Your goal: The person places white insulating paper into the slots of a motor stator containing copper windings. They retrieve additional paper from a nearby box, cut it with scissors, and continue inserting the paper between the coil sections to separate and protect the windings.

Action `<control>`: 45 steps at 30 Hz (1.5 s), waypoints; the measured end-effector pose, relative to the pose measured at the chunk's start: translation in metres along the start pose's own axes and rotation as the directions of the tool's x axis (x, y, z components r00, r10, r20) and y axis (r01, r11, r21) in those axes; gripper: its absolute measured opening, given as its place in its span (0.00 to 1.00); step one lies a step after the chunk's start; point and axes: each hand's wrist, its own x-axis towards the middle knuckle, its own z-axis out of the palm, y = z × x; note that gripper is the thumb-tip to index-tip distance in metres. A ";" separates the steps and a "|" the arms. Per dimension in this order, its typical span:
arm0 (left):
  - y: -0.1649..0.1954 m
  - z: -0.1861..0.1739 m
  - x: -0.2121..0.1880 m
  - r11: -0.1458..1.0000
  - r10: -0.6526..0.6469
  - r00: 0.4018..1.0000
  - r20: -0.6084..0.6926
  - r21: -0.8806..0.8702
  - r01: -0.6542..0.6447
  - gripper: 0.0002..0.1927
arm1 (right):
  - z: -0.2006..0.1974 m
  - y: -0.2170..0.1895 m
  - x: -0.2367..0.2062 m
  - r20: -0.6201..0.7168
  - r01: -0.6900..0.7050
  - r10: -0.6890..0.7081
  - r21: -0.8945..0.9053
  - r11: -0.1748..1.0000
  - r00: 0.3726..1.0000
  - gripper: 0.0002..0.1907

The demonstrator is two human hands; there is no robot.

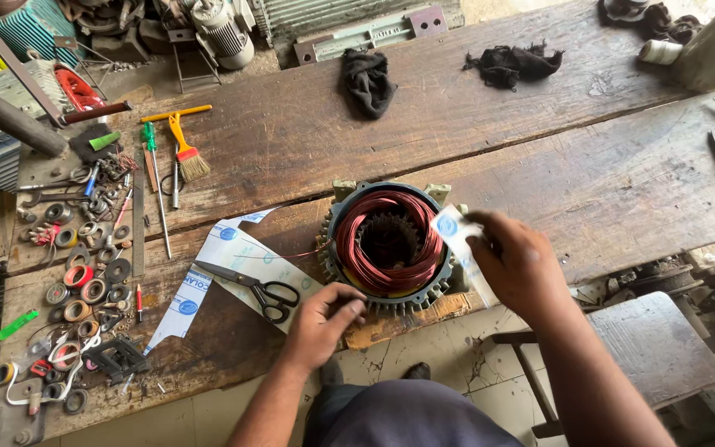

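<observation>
The long, worn brown wooden worktop [490,108] carries, at the middle of its near edge, a round grey metal motor stator wound with red copper wire [388,245]. It looks heavy and stiff, best gripped by its finned outer shell, since the windings seem easy to nick. Left of it lies a white insulating sheet with blue round marks [225,273], with black-handled scissors [258,290] on top. The right hand [521,263] reaches in from the near right, wrist bent, pinching a thin white paper strip with a blue mark [461,248] over the stator's right rim; the strip looks light and floppy. The left hand [322,321] rests curled against the stator's near-left fins, steadying it without closing round anything.
</observation>
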 end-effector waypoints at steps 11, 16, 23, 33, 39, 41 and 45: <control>0.011 -0.033 0.029 0.957 0.183 0.982 0.039 0.220 -0.187 0.08 | 0.066 -0.047 0.060 -0.007 -0.161 0.175 -0.434 0.887 0.985 0.10; 0.024 -0.055 0.036 0.936 0.288 0.938 0.193 0.150 -0.318 0.08 | 0.098 -0.054 0.067 -0.057 -0.261 0.279 -0.569 0.780 0.959 0.08; 0.022 -0.078 0.054 0.951 0.248 0.890 0.382 0.081 -0.299 0.08 | 0.123 -0.061 0.064 -0.160 -0.370 0.348 -0.605 0.705 0.924 0.09; 0.016 -0.086 0.060 0.917 0.352 0.822 0.447 0.014 -0.400 0.08 | 0.137 -0.068 0.077 -0.201 -0.472 0.449 -0.600 0.646 0.870 0.11; 0.013 -0.089 0.064 0.921 0.335 0.808 0.485 0.013 -0.389 0.07 | 0.142 -0.055 0.077 -0.215 -0.453 0.402 -0.517 0.726 0.890 0.09; 0.013 -0.090 0.064 0.921 0.346 0.803 0.486 -0.012 -0.390 0.06 | 0.140 -0.051 0.075 -0.209 -0.442 0.390 -0.473 0.762 0.897 0.09; 0.012 -0.091 0.065 0.921 0.351 0.799 0.488 -0.027 -0.389 0.05 | 0.133 -0.049 0.068 -0.179 -0.352 0.304 -0.429 0.832 0.936 0.08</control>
